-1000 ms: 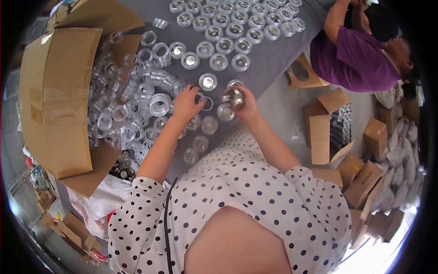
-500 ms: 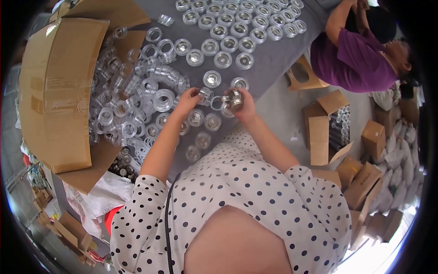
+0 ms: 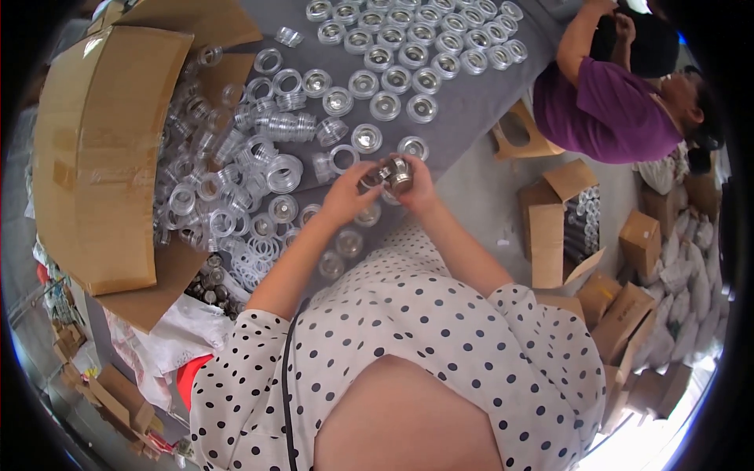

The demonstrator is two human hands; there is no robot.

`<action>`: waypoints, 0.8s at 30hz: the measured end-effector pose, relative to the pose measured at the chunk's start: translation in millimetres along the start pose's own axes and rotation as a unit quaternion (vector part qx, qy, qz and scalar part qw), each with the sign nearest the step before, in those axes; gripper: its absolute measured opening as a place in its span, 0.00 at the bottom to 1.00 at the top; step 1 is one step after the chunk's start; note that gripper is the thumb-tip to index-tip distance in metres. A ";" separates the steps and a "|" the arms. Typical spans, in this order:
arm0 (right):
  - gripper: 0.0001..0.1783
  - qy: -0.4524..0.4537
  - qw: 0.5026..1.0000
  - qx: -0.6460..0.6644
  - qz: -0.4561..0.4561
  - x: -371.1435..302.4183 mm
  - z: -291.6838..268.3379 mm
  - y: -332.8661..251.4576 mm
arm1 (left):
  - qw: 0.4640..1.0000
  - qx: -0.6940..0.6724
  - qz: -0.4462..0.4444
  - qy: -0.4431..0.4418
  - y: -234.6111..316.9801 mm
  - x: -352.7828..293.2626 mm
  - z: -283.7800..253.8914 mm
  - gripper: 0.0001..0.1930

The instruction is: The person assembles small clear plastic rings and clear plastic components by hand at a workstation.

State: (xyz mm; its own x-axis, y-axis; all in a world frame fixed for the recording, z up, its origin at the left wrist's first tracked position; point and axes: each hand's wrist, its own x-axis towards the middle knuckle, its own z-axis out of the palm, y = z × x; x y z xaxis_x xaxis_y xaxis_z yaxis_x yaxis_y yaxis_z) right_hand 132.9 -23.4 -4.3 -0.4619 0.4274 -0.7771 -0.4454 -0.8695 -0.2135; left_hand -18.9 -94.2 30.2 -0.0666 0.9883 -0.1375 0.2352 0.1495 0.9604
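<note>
Over the grey table's (image 3: 471, 133) near edge, you hold one small round piece.
Your left hand (image 3: 345, 196) and right hand (image 3: 416, 184) pinch a shiny, clear-and-silver cap (image 3: 393, 171) between fingertips.

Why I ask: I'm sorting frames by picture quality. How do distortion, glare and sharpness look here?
Head view: fisheye bends the large brown cardboard box toward the dark rim; daylight blows out the lower right corner; the small shiny metal part between left hand and right hand glints, slightly soft; the grey table is evenly lit.

Big brown cardboard box (image 3: 102, 157) left, smaller brown cartons (image 3: 561, 228) right.
</note>
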 end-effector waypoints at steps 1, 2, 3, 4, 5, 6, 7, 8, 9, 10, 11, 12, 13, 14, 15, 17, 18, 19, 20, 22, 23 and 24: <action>0.13 -0.006 1.000 -0.008 0.003 -0.3 2.3 0.4 | 0.998 -0.019 -0.056 -0.002 -5.7 -4.4 2.3 0.12; 0.13 -0.008 1.000 -0.010 0.005 0.6 3.0 1.8 | 0.993 -0.039 -0.112 -0.003 -14.0 -8.0 4.7 0.11; 0.13 -0.031 0.999 -0.020 0.012 1.3 2.4 2.2 | 0.993 -0.012 -0.118 0.000 -20.4 -8.2 2.4 0.10; 0.13 -0.055 0.998 -0.030 0.018 2.0 1.9 2.5 | 0.993 -0.012 -0.119 0.003 -26.3 -10.0 1.3 0.10; 0.13 -0.056 0.998 -0.031 0.020 2.7 1.3 2.7 | 0.988 -0.076 -0.130 0.026 -32.2 -11.9 0.9 0.10; 0.13 -0.049 0.998 -0.018 0.026 3.7 0.2 3.6 | 0.979 -0.139 -0.140 0.048 -30.6 -12.3 -0.3 0.11; 0.13 -0.041 0.999 -0.006 0.031 5.0 -1.0 4.6 | 0.979 -0.138 -0.140 0.049 -28.3 -12.6 1.9 0.11; 0.13 -0.042 0.999 -0.006 0.032 8.6 -2.8 8.0 | 0.982 -0.139 -0.119 0.048 -25.5 -12.7 6.5 0.11; 0.13 -0.047 0.998 0.001 0.031 12.0 -1.7 12.4 | 0.984 -0.140 -0.098 0.046 -22.8 -12.4 8.6 0.11; 0.14 -0.053 0.998 0.009 0.030 14.2 -1.7 14.6 | 0.984 -0.139 -0.098 0.046 -21.8 -12.2 8.0 0.11; 0.14 -0.053 0.998 0.009 0.030 15.2 -3.2 14.0 | 0.985 -0.124 -0.106 0.054 -20.5 -11.8 7.3 0.11; 0.13 -0.048 0.998 0.002 0.031 13.1 0.5 12.6 | 0.985 -0.110 -0.114 0.064 -21.0 -12.3 6.3 0.11; 0.13 -0.044 0.999 -0.005 0.031 11.6 3.6 11.5 | 0.985 -0.109 -0.114 0.066 -22.7 -12.0 4.3 0.11; 0.13 -0.044 0.998 -0.005 0.032 11.5 5.1 10.8 | 0.988 -0.046 -0.123 0.078 -25.2 -10.9 0.7 0.12; 0.13 -0.029 0.999 -0.015 0.023 11.2 5.9 10.0 | 0.987 0.018 -0.130 0.089 -26.9 -9.9 -3.1 0.12; 0.12 -0.013 1.000 -0.024 0.014 12.2 4.9 9.7 | 0.979 0.144 -0.091 0.114 -29.9 -9.5 -11.6 0.12; 0.12 -0.014 1.000 -0.018 0.019 13.5 3.6 9.7 | 0.952 0.267 -0.050 0.138 -31.1 -8.1 -16.3 0.12; 0.12 -0.014 1.000 -0.011 0.025 14.7 2.4 9.6 | 0.938 0.307 -0.063 0.148 -32.6 -5.7 -21.8 0.11; 0.12 -0.014 1.000 -0.011 0.025 15.6 1.0 9.6 | 0.938 0.307 -0.063 0.148 -33.9 -3.5 -27.0 0.11; 0.12 -0.009 0.999 -0.020 0.026 13.5 2.0 10.2 | 0.913 0.362 -0.084 0.169 -30.7 1.3 -36.6 0.10; 0.12 -0.009 0.999 -0.019 0.026 12.9 1.3 10.5 | 0.916 0.363 -0.114 0.128 -29.0 5.2 -39.5 0.11; 0.12 -0.002 0.999 -0.021 0.028 12.3 1.4 11.1 | 0.916 0.363 -0.114 0.128 -27.8 9.0 -39.6 0.11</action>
State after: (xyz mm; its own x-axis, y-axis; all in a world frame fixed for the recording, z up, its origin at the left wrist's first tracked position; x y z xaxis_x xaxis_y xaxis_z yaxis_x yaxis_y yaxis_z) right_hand 121.2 -27.4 -15.5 -0.4878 0.3795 -0.7862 -0.3861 -0.9015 -0.1956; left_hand -64.5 -90.7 11.9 -0.3986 0.9023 -0.1640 0.7630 0.4255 0.4865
